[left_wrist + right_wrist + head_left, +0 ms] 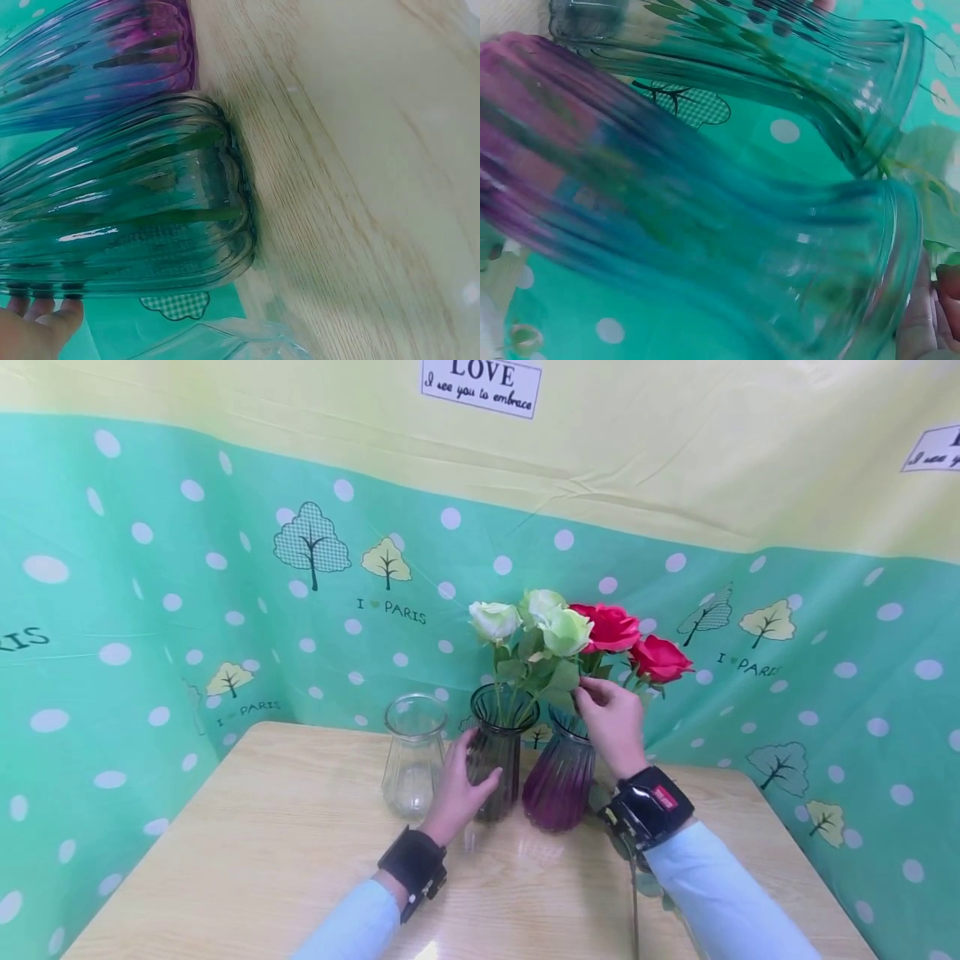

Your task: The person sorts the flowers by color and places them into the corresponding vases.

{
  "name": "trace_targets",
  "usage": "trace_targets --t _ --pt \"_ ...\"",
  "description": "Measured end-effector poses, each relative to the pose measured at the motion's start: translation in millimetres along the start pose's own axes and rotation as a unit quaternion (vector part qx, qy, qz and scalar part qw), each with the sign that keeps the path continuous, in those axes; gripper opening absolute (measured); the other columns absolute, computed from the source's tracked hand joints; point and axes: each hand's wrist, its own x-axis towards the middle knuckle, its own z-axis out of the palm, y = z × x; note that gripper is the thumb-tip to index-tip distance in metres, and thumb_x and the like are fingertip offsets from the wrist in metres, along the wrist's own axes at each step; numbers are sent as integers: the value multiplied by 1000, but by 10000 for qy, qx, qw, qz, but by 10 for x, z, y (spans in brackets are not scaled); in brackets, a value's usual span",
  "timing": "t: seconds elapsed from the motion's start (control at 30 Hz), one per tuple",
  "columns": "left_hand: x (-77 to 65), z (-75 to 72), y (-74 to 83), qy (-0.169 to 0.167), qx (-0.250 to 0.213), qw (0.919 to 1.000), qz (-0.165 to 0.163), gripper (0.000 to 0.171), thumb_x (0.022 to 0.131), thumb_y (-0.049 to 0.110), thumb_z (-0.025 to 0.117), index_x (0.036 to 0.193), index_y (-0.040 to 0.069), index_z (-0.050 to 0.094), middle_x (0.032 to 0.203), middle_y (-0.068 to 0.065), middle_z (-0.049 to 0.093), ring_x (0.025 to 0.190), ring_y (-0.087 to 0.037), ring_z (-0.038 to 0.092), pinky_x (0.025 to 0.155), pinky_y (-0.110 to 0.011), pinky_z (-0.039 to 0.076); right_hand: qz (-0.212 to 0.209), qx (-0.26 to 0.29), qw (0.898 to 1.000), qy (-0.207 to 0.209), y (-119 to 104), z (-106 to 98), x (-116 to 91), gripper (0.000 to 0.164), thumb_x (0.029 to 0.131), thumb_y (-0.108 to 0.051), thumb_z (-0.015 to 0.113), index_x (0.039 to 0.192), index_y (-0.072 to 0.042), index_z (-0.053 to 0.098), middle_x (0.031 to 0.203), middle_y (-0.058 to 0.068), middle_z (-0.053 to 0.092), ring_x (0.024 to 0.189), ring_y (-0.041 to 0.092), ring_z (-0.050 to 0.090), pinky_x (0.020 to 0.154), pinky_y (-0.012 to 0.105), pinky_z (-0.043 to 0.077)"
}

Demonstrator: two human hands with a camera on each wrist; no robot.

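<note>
Three ribbed glass vases stand in a row: a clear vase (415, 777), a dark grey vase (495, 768) and a purple-blue vase (558, 789). Pale green-white roses (566, 631) rise from the grey vase, stems visible through its glass. My left hand (465, 789) is at that vase's left side, fingertips touching the glass (112, 225) and thumb spread apart in front. My right hand (615, 722) is above the purple-blue vase's rim, thumb and fingers pinching a green-white rose's leafy stem (562, 681). Red roses (660, 658) stand behind that hand.
Beneath my right wrist, a loose leafy stem (634, 902) lies on the wooden table (247, 843). A green polka-dot curtain (300, 635) with a yellow upper band hangs right behind the vases and along both sides.
</note>
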Motion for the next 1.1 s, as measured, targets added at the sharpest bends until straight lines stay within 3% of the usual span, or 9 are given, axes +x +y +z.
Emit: trace_targets --t 0.13,0.27,0.4,0.57,0.7,0.87,1.1 --pt "-3 18 -3 43 73 10000 20 75 82 24 70 143 6 30 144 -17 38 129 -34 42 107 -49 38 90 510 9986 103 95 -179 -99 27 92 -13 58 113 3 65 99 25 69 68 2 66 64 9 53" --pt "-4 22 0 12 41 10000 -18 75 82 24 69 143 6 29 145 -16 38 130 -34 41 107 -49 38 179 460 9984 286 233 -366 -199 31 92 -20 60 115 0 65 100 23 69 66 -8 62 66 8 52" --pt "-14 6 9 -25 27 10000 -49 75 82 24 70 143 5 30 144 -16 38 129 -34 42 107 -50 38 539 241 9977 340 412 -556 -306 36 93 -27 58 119 -3 63 107 21 68 70 -8 63 70 7 51" --pt "-21 -21 5 -114 39 9999 -55 75 82 24 70 143 6 30 144 -16 38 129 -34 41 107 -50 39 1126 -236 9933 67 725 -787 -467 45 94 -36 55 125 -4 58 114 18 66 74 -7 63 78 9 49" --pt "-20 -50 -8 -146 4 9999 -10 74 83 23 69 143 6 29 145 -16 37 131 -33 39 107 -49 38 1381 -413 9895 -145 999 -914 -584 48 94 -36 54 124 2 58 109 20 67 72 -4 65 74 11 51" --pt "-35 -128 1 -88 -62 9997 223 71 83 18 69 142 5 30 143 -17 39 132 -32 39 108 -49 37 1802 -326 9826 -296 1256 -993 -720 44 94 -28 55 120 7 58 96 15 71 68 1 66 66 14 55" --pt "-41 -251 21 205 -111 9982 554 67 82 11 69 138 0 34 135 -20 46 126 -31 44 105 -48 41 2201 -247 9708 -918 1427 -966 -877 41 95 -19 54 120 13 54 91 15 70 69 6 67 66 20 58"
